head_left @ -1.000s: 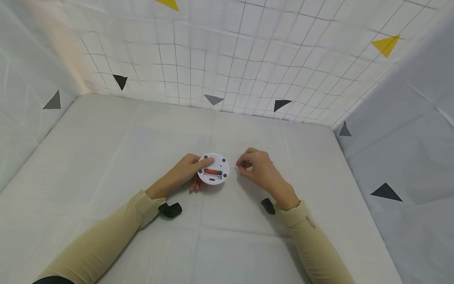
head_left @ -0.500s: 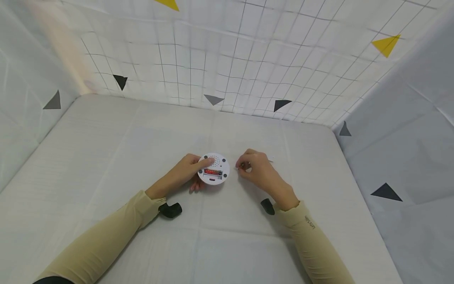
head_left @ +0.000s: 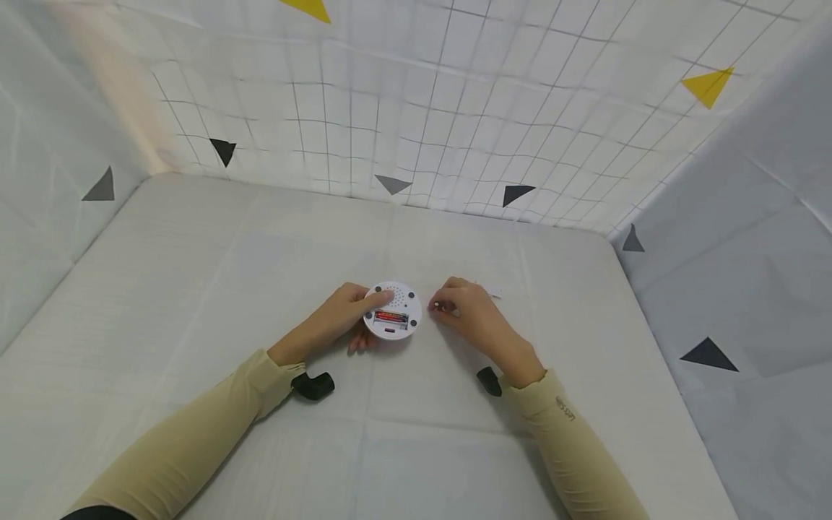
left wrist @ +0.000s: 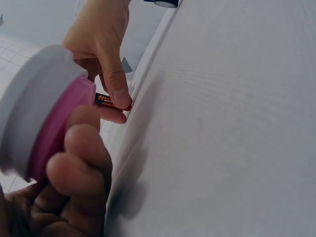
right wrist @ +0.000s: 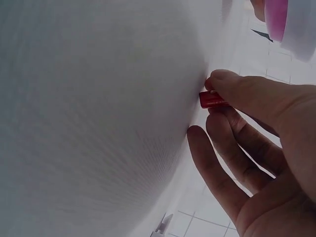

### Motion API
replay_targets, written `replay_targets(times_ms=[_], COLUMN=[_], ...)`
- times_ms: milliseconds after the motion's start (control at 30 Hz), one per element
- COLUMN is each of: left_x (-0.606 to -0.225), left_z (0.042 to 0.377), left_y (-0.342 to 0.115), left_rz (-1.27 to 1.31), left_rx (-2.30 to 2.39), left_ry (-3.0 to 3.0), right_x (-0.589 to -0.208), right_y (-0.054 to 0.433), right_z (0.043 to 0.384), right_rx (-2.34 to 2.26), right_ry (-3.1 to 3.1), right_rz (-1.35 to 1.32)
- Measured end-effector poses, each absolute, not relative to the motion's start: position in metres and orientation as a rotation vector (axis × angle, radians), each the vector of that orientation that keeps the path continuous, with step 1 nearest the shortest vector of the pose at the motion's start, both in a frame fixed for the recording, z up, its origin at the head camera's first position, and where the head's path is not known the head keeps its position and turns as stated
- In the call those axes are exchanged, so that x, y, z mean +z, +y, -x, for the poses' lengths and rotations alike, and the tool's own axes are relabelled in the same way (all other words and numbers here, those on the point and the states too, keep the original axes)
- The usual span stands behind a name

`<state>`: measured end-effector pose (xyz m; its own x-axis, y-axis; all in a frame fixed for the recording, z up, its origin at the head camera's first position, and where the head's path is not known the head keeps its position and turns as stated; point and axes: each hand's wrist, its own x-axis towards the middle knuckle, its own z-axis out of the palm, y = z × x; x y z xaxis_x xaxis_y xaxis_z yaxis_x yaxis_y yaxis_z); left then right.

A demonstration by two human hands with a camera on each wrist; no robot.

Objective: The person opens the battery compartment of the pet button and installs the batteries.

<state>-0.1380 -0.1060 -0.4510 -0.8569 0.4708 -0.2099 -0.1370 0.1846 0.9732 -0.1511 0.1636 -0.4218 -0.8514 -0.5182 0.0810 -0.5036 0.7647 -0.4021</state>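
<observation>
My left hand (head_left: 341, 312) grips a round white device (head_left: 409, 307), its thumb across the speaker holes and its fingers underneath. The device's back faces up, with dark round feet and an uncovered battery compartment where red battery casing (head_left: 390, 315) shows. In the left wrist view the device (left wrist: 39, 106) also has a pink part. My right hand (head_left: 473, 309) is just right of the device, apart from it, close above the table. Between thumb and fingertips it pinches a red and black battery (left wrist: 104, 100), whose red end (right wrist: 211, 99) sticks out in the right wrist view.
A small thin white piece (head_left: 495, 292) lies on the white-covered table (head_left: 416, 462) behind my right hand. At the back hangs a gridded white sheet (head_left: 390, 108) with triangle markers, and grey-white sheets (head_left: 747, 253) stand at the sides.
My right hand has shifted slightly left and nearer, and the battery has turned in its fingers. More of the thin white piece shows behind it. My left hand and the device stay nearly still.
</observation>
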Motion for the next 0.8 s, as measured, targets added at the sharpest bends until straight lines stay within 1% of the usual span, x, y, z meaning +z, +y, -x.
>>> replay_targets(times_ms=[300, 800], left_x=[-0.4507, -0.4491], left_z=[0.1383, 0.1368], left_y=[-0.1059, -0.1057], left_rz=[-0.307, -0.31], left_rx=[1.711, 1.714], left_ry=[1.999, 2.001], right_x=[-0.4208, -0.4134], right_y=[0.1628, 0.1625], right_z=[0.1502, 0.1447], right_rx=[-0.619, -0.782], right_ry=[2.935, 3.051], right_rz=[0.841, 0.996])
